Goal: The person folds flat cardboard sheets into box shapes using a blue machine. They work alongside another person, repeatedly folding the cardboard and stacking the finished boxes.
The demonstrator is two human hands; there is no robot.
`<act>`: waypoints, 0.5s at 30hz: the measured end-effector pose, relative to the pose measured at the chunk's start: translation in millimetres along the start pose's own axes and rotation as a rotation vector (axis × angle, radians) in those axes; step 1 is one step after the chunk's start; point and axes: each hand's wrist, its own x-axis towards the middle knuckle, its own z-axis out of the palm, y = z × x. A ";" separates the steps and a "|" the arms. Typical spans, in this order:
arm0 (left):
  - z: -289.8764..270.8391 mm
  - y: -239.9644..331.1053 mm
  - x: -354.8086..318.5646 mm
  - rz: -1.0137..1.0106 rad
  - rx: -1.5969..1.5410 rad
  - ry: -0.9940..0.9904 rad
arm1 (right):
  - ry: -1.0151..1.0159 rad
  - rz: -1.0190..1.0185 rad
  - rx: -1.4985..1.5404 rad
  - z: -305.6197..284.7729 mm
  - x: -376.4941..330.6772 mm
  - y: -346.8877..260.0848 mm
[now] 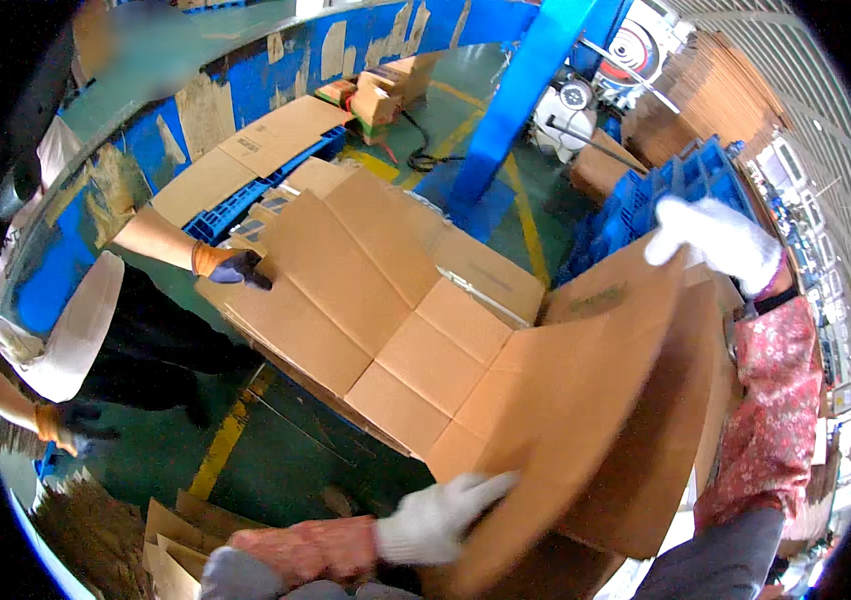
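My left hand (440, 517), in a white knit glove, grips the near edge of a large flattened cardboard box (570, 400). At the far right edge of the same box, my right hand (705, 240), also white-gloved, has its fingers closed over the rim. The box bends upward along its right part and is slightly blurred there. Its creased left part reaches over other flat cardboard (490, 265). Further folded cardboard (680, 440) stands under its raised right side. Across from me, a co-worker's dark-gloved hand (240, 268) rests on the left edge of the cardboard.
A blue post (520, 90) rises behind the cardboard. Blue plastic pallets (685, 185) and a tall cardboard stack (700, 95) stand at the back right. A scuffed blue curved rail (185, 120) runs along the far left. Cardboard scraps (170, 540) lie at the lower left.
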 end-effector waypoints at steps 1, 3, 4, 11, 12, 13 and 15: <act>-1.8 -27.1 -26.0 0.062 -0.199 0.093 | -0.078 -0.070 0.182 -1.9 0.6 -10.8; 13.0 -71.5 -64.4 -0.231 -0.658 0.441 | -0.201 -0.371 0.514 13.5 14.2 0.0; -0.2 -55.3 -72.6 -0.349 -1.019 0.609 | -0.284 -0.446 0.615 25.5 26.5 -0.4; -26.8 -8.7 -187.2 -0.270 -1.032 1.130 | -0.439 -0.263 0.230 150.2 89.5 -51.1; -21.8 -1.4 -206.0 -0.312 -1.008 1.147 | -0.519 -0.237 0.297 171.8 81.2 -54.2; -18.0 5.4 -226.9 -0.355 -0.984 1.164 | -0.599 -0.206 0.361 197.2 68.9 -53.4; -8.8 18.2 -260.1 -0.417 -0.963 1.178 | -0.228 -0.533 -0.237 240.0 29.4 -58.9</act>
